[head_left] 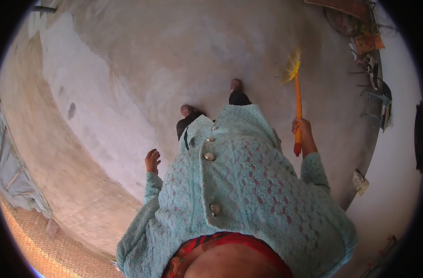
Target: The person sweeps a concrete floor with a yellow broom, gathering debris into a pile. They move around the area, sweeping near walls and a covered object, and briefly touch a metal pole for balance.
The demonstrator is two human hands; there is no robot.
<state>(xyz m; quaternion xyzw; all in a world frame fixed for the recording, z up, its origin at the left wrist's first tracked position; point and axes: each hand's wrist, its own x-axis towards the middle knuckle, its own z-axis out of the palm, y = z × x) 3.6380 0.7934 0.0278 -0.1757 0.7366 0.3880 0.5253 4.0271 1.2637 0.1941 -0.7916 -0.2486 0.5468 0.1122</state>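
My right hand (303, 129) is wrapped round the lower part of the orange handle of a broom (298, 99). The broom's red end cap points toward me, just below the hand. At its far end, a yellow band gathers the thin, spread yellow bristles, which appear over the floor; whether they touch it I cannot tell. My left hand (152, 161) hangs at my left side with its fingers loosely apart and nothing in it.
I stand on a bare concrete floor (174, 51) with a pale patch and a crack on the left. Along the right wall are a dark round object (343, 22), a small metal-framed stand (374, 104) and a leaning card (360, 182). Grey sheeting (17, 171) lies far left.
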